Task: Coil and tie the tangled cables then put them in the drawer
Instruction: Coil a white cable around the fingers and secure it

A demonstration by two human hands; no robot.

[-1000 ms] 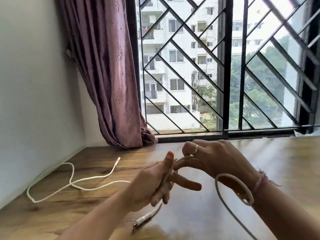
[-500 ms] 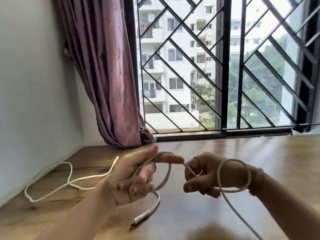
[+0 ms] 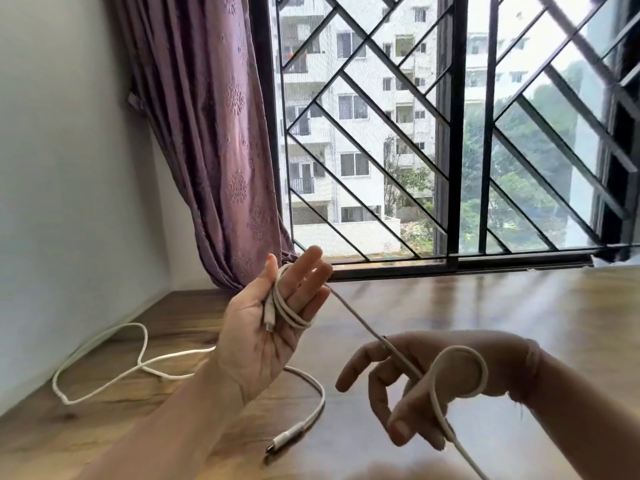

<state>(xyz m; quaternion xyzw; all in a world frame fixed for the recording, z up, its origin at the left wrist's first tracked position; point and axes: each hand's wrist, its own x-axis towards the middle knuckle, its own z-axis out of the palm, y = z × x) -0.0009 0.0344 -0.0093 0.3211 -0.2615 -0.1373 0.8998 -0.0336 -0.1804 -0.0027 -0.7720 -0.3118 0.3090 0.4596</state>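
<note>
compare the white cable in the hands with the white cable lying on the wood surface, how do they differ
The held cable is lifted off the wooden surface; the loose cable lies flat on it. The held cable is looped around the left hand's fingers and runs taut to the right hand; the loose cable sprawls in slack open curves, untouched. Both are white, each with one visible connector end.

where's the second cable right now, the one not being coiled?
In the head view the loose white cable lies on the wooden surface at lower left, near the wall and below the purple curtain, running behind the left hand, its connector toward the bottom centre.
</note>
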